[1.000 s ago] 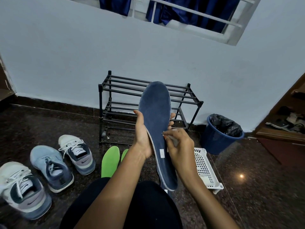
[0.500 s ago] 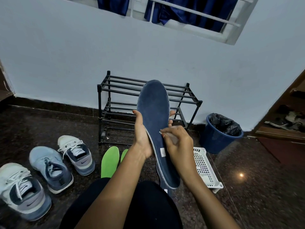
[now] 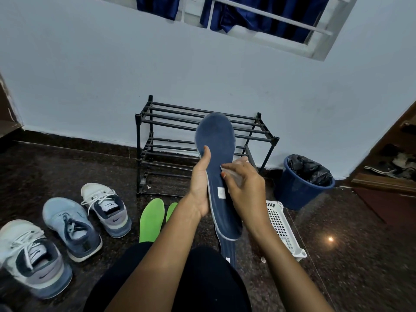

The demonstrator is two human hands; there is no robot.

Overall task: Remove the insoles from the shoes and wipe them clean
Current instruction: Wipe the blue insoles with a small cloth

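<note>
Wiping the navy insole (image 3: 217, 140), by the look of it. Held in the air above the lap, toe end up toward the black shoe rack (image 3: 171, 122), heel end down, top face toward the camera. Left grip (image 3: 199, 183) wrapped round the left edge near the middle, thumb flat on the face, fingers behind. Right grip (image 3: 245, 190) narrow, pinching a pale wipe (image 3: 236, 175) against the right edge just above the small white label (image 3: 221, 192).

Hold firm with the left grip, but shift it along between strokes, to avoid leaving an unwiped patch under the thumb. Spread the wipe flat under several fingertips rather than a pinch, for wider contact. Run long overlapping strokes from toe to heel, then round the pale rim. Back the insole from behind with the left fingers: probably soft foam, likely to bend under a hard push. Go lightly over the label, to avoid peeling it. Turn over for the underside, hidden from here.

Probably somewhere around the middle of the task. A second navy insole (image 3: 227, 248) just below the heel end of the held one; lying or propped, cannot tell. Two green insoles (image 3: 152, 218) on the floor (image 3: 337, 255) just left of the lap, a row of sneakers (image 3: 72, 228) further toward the floor's left edge. Cannot tell which of those already wiped. White plastic basket (image 3: 283, 228) on the floor to the right, blue bin (image 3: 301, 190) beyond it near the wall: handy for the used wipe afterwards.
</note>
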